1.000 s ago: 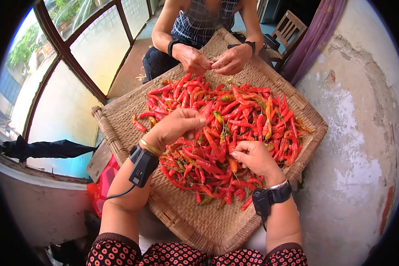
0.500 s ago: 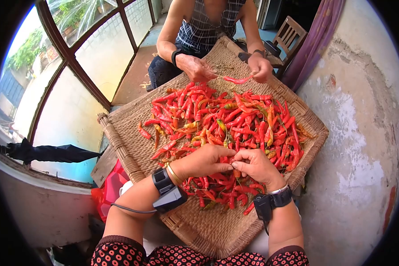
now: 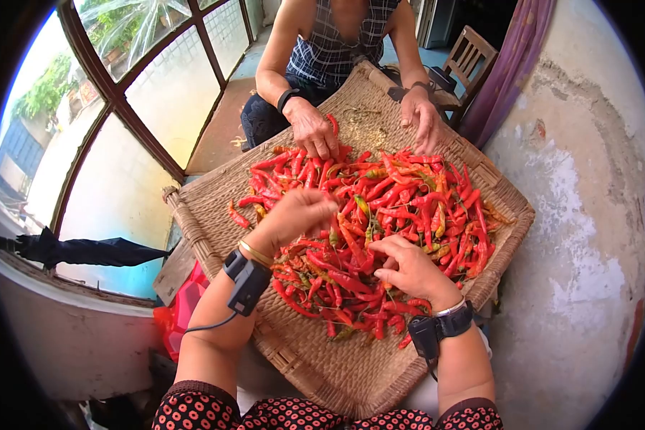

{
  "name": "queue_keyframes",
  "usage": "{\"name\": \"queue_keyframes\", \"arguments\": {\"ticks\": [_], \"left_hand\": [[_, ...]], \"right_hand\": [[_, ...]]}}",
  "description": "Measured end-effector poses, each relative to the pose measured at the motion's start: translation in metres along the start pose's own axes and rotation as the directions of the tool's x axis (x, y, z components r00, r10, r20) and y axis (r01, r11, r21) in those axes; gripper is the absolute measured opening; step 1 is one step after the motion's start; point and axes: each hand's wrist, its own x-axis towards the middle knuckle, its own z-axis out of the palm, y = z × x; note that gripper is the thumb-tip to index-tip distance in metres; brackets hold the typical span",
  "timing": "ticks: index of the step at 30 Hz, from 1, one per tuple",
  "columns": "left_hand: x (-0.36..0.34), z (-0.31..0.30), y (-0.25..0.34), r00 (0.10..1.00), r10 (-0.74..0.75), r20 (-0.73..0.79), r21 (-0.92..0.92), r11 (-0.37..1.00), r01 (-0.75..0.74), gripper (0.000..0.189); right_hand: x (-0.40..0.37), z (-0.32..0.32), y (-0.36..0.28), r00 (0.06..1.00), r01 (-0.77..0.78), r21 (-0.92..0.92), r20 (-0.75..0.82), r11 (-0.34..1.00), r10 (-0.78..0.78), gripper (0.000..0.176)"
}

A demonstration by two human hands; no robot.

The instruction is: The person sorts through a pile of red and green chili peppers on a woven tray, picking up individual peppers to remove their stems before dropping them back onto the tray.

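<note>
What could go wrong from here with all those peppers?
Some peppers lie close to the right edge of the tray, so a nudge might tip one over. The left hand and right hand are bare; if the peppers are hot, they could sting the skin. The cable at the left wrist might snag on the tray.

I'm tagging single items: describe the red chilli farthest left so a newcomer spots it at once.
Find the big woven tray in the middle of the picture, then its heap of chillies. Left of the wearer's left hand, at the heap's edge, lies the red chilli. No other visible chilli lies farther left; beyond it is bare tray.
</note>
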Motion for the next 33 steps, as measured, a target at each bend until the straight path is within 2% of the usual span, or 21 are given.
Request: {"name": "queue_keyframes", "arguments": {"ticks": [1,2,4,5,7,8,9,10,11,12,13,15,19,21,23,25,27,31,33], "left_hand": [[0.006,-0.006,-0.004,0.997,0.053,-0.06,-0.156,0.986,-0.062,0.022],[0.01,-0.007,-0.005,0.997,0.053,-0.06,-0.155,0.986,-0.062,0.022],[0.017,-0.004,-0.007,0.907,0.104,-0.408,-0.469,0.828,-0.307,0.043],[0.019,-0.005,-0.011,0.907,0.106,-0.408,-0.468,0.829,-0.307,0.043],[0.018,-0.006,-0.019,0.914,0.071,-0.399,-0.344,0.913,-0.221,0.062],[0.016,0.002,-0.021,0.914,0.055,-0.403,-0.303,0.934,-0.19,0.042],[0.014,0.009,-0.025,0.914,0.055,-0.402,-0.301,0.935,-0.189,0.042],[0.012,0.015,-0.028,0.966,0.114,-0.23,-0.074,0.988,-0.134,0.039],[0.01,0.021,-0.032,0.991,0.126,-0.042,0.165,0.979,-0.117,0.035],[0.005,0.033,-0.029,0.97,0.238,0.048,0.391,0.889,-0.237,0.033],[-0.002,0.044,-0.025,0.933,0.322,0.16,0.581,0.734,-0.353,0.031],[-0.007,0.055,-0.024,0.88,0.313,0.357,0.717,0.512,-0.473,0.035],[-0.01,0.06,-0.026,0.874,0.195,0.446,0.732,0.483,-0.481,0.037],[-0.011,0.06,-0.03,0.87,0.207,0.448,0.753,0.437,-0.492,0.039],[-0.011,0.061,-0.029,0.869,0.212,0.448,0.731,0.473,-0.492,0.038],[-0.011,0.062,-0.027,0.867,0.178,0.465,0.714,0.503,-0.487,0.038],[-0.012,0.062,-0.028,0.86,0.199,0.469,0.715,0.487,-0.502,0.036],[-0.012,0.058,-0.028,0.854,0.271,0.445,0.676,0.523,-0.519,0.036],[-0.013,0.057,-0.021,0.855,0.325,0.403,0.622,0.589,-0.517,0.034]], "right_hand": [[0.0,0.001,0.001,0.999,0.014,-0.025,0.039,1.0,-0.013,0.041],[-0.001,0.003,0.003,0.999,0.014,-0.025,0.037,1.0,-0.013,0.041],[-0.001,0.006,0.007,0.995,0.022,-0.059,0.101,0.998,-0.016,0.046],[-0.001,0.006,0.006,0.995,0.022,-0.059,0.1,0.998,-0.016,0.046],[-0.002,0.006,0.006,0.993,0.038,-0.15,0.112,0.988,-0.022,0.049],[-0.002,0.007,0.007,0.994,0.039,-0.148,0.111,0.988,-0.022,0.049],[-0.001,0.007,0.009,0.992,0.085,-0.188,0.112,0.978,-0.065,0.049],[-0.002,0.007,0.01,0.988,0.131,-0.228,0.115,0.965,-0.107,0.049],[-0.002,0.007,0.011,0.988,0.131,-0.227,0.113,0.965,-0.108,0.049],[-0.003,0.007,0.012,0.987,0.091,-0.241,0.149,0.966,-0.056,0.048],[-0.003,0.007,0.012,0.983,0.053,-0.257,0.185,0.965,-0.004,0.047],[-0.004,0.009,0.01,0.985,0.031,-0.297,0.17,0.954,0.021,0.042],[-0.003,0.01,0.011,0.99,-0.028,-0.43,0.114,0.903,0.085,0.027],[-0.005,0.01,0.013,0.997,-0.002,-0.427,0.073,0.904,0.037,0.023],[-0.005,0.009,0.014,0.999,0.034,-0.427,0.035,0.904,-0.021,0.02],[-0.004,0.01,0.013,0.995,-0.052,-0.537,0.044,0.842,0.09,0.018],[-0.003,0.01,0.013,0.996,-0.052,-0.54,0.032,0.84,0.082,0.016],[-0.001,0.005,0.01,1.0,0.024,-0.453,0.002,0.891,-0.026,0.014],[-0.002,-0.003,-0.006,0.996,-0.085,-0.076,-0.024,0.993,0.084,0.014]]}}
